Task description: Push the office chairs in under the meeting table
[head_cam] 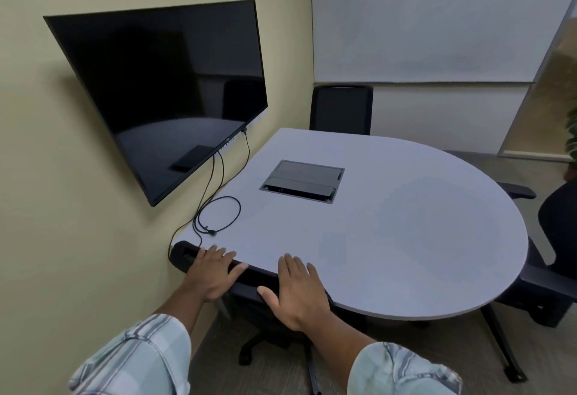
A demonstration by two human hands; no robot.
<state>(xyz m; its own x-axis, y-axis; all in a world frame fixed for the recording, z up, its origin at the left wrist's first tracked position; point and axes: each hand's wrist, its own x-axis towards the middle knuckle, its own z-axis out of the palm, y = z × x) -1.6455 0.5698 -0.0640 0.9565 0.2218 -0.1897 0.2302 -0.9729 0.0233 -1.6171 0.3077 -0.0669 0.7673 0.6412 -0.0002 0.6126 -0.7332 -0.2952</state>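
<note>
The grey meeting table (390,238) has a rounded right end and stands against the left wall. A black office chair (184,254) sits at its near edge, the top of its backrest level with the tabletop rim and its base (249,347) on the floor below. My left hand (215,273) lies flat on top of the backrest, fingers spread. My right hand (299,291) rests flat with fingers apart on the backrest and table edge. A second chair (342,110) stands at the far side. A third chair (555,254) is at the right end, angled out.
A dark wall-mounted screen (162,91) hangs at the left, with cables (218,213) trailing onto the table. A cable box (303,180) is set into the tabletop. A black table leg (499,341) slants to the carpet at the right. A plant (573,132) shows at the far right.
</note>
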